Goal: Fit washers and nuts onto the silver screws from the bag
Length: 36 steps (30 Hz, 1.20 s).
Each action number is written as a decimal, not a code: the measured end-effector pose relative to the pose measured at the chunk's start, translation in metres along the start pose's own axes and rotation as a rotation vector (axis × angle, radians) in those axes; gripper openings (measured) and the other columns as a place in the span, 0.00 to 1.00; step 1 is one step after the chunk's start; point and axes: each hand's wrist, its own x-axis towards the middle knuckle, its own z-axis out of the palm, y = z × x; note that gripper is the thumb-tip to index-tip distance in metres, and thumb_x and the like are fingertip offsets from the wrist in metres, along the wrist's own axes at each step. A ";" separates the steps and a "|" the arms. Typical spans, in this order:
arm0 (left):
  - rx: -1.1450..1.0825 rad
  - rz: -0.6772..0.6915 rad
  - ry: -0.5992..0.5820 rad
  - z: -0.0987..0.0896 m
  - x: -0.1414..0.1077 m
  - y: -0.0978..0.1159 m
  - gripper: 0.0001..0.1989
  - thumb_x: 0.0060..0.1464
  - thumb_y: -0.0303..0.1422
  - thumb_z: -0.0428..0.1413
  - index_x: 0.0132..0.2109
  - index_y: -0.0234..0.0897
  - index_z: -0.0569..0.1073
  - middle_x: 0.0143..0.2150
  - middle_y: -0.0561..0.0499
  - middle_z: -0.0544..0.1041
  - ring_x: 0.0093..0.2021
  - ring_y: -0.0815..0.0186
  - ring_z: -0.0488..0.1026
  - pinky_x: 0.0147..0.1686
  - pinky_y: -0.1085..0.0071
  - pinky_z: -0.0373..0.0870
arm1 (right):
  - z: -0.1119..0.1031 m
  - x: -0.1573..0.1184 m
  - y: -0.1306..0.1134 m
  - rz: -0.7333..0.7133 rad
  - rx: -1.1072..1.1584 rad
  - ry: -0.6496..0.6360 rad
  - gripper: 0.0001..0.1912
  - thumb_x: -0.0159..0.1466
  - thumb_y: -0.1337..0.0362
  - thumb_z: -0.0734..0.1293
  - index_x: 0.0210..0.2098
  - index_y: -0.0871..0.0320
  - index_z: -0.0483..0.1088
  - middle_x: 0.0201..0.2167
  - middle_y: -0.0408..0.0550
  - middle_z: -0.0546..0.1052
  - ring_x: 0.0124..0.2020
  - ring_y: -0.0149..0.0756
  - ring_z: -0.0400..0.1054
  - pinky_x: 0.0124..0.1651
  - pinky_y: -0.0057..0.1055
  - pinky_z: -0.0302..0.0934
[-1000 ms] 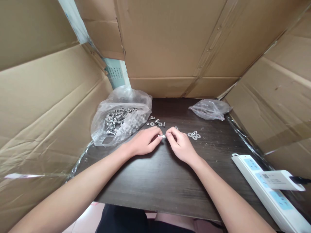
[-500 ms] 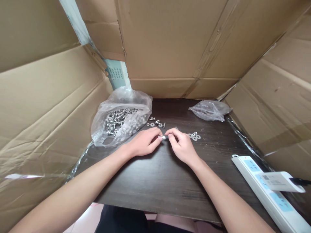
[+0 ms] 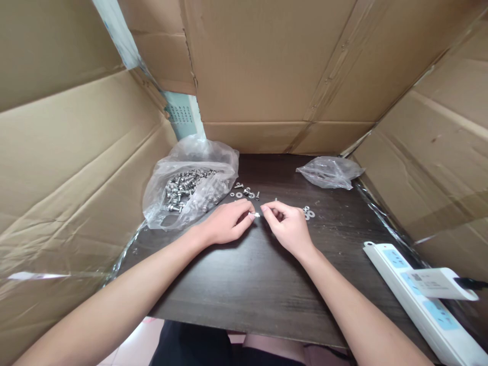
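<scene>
Over the middle of the table, my left hand [image 3: 231, 222] pinches a small silver bolt [image 3: 256, 215] between thumb and forefinger, its end pointing right. My right hand [image 3: 287, 223] is just to the right of the bolt, apart from it, with thumb and forefinger tips pressed together. Whatever those fingertips hold, if anything, is too small to make out. Behind the hands lie loose bolts, nuts and a flat washer [image 3: 239, 195]. More washers [image 3: 310, 214] show past the right hand, which partly covers them.
A clear plastic bag [image 3: 156, 203] full of bolts lies open at the left. Another crumpled plastic bag [image 3: 330, 173] rests at the back right. A white power strip [image 3: 414, 305] with a plugged-in adapter [image 3: 438, 284] runs along the right. Cardboard walls [image 3: 267, 66] enclose the dark table [image 3: 229, 284].
My right hand has turned and shifted slightly, its thumb tip closing against the forefinger and its knuckles covering more of the washers. My left hand keeps the bolt in the same place.
</scene>
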 end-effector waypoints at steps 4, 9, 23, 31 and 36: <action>-0.006 -0.004 0.004 0.000 0.000 0.000 0.11 0.69 0.37 0.47 0.42 0.37 0.70 0.41 0.48 0.75 0.39 0.62 0.72 0.41 0.66 0.65 | 0.001 0.000 0.003 0.016 0.020 0.069 0.11 0.64 0.59 0.68 0.29 0.57 0.79 0.16 0.39 0.65 0.19 0.29 0.57 0.28 0.29 0.53; -0.007 -0.001 -0.001 0.000 0.000 -0.001 0.11 0.69 0.37 0.47 0.43 0.37 0.70 0.41 0.49 0.75 0.39 0.63 0.72 0.41 0.66 0.65 | 0.000 0.001 0.001 -0.014 0.012 0.090 0.11 0.65 0.59 0.67 0.28 0.57 0.70 0.20 0.39 0.66 0.22 0.29 0.59 0.29 0.28 0.54; -0.003 -0.005 0.003 0.001 0.000 -0.001 0.11 0.69 0.37 0.47 0.42 0.37 0.70 0.40 0.49 0.75 0.39 0.63 0.71 0.41 0.66 0.65 | 0.001 0.001 0.006 -0.100 -0.059 0.086 0.25 0.68 0.59 0.65 0.19 0.57 0.51 0.17 0.39 0.56 0.21 0.28 0.51 0.29 0.30 0.48; -0.006 -0.003 0.002 -0.001 0.001 0.001 0.11 0.69 0.37 0.47 0.42 0.37 0.70 0.40 0.48 0.75 0.39 0.63 0.72 0.41 0.66 0.66 | 0.000 0.002 0.002 -0.061 -0.007 0.047 0.16 0.70 0.58 0.61 0.27 0.55 0.57 0.21 0.38 0.61 0.22 0.30 0.55 0.29 0.29 0.51; -0.003 -0.009 -0.003 0.000 0.000 0.000 0.11 0.69 0.37 0.47 0.42 0.37 0.70 0.40 0.49 0.75 0.39 0.63 0.72 0.41 0.66 0.65 | -0.001 0.001 0.000 -0.068 -0.005 0.054 0.15 0.71 0.59 0.60 0.28 0.54 0.57 0.22 0.39 0.62 0.23 0.30 0.56 0.29 0.29 0.52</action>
